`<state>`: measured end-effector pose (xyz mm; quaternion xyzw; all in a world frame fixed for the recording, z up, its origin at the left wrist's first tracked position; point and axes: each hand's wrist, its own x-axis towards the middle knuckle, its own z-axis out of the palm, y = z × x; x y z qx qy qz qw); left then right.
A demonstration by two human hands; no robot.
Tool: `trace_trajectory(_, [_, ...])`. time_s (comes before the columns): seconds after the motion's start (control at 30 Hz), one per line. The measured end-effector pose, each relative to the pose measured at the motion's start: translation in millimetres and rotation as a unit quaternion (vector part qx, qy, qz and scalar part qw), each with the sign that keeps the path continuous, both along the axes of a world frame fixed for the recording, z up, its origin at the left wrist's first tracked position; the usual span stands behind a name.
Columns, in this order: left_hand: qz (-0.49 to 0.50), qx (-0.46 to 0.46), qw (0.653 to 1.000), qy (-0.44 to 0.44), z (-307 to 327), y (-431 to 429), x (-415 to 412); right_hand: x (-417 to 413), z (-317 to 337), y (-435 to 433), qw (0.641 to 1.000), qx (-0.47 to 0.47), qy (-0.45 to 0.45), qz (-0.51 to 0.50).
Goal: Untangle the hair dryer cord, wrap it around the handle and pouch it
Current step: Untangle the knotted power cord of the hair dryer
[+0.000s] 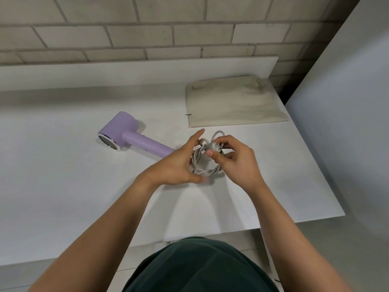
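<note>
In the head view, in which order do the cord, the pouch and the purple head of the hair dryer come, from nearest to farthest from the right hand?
1. cord: pinched in the fingers of the right hand, straight in front of the person.
2. pouch: lying flat just beyond that hand.
3. hair dryer head: well off to the left side.
</note>
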<state>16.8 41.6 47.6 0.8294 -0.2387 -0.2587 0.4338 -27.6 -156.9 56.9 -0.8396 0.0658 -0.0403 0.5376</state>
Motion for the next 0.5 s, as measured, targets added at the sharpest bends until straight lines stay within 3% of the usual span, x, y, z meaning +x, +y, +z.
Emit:
trace_trajectory(0.1, [-0.006, 0.059, 0.989, -0.133, -11, 2, -7, 6, -3, -1, 1.0, -0.015, 0.009, -0.014])
trace_trajectory(0.23, [0.035, 0.001, 0.954, -0.298, -27, 7, -9, 11, -5, -7, 0.999, -0.029, 0.019, -0.018])
trace_trajectory(0.33, [0.042, -0.013, 0.948, -0.315, -28, 11, -9, 16, -5, -11, 0.997, -0.055, 0.047, 0.01])
trace_trajectory(0.5, [0.075, -0.058, 0.96, -0.263, -22, 10, -10, 17, -1, -9, 0.986, -0.068, 0.146, 0.053])
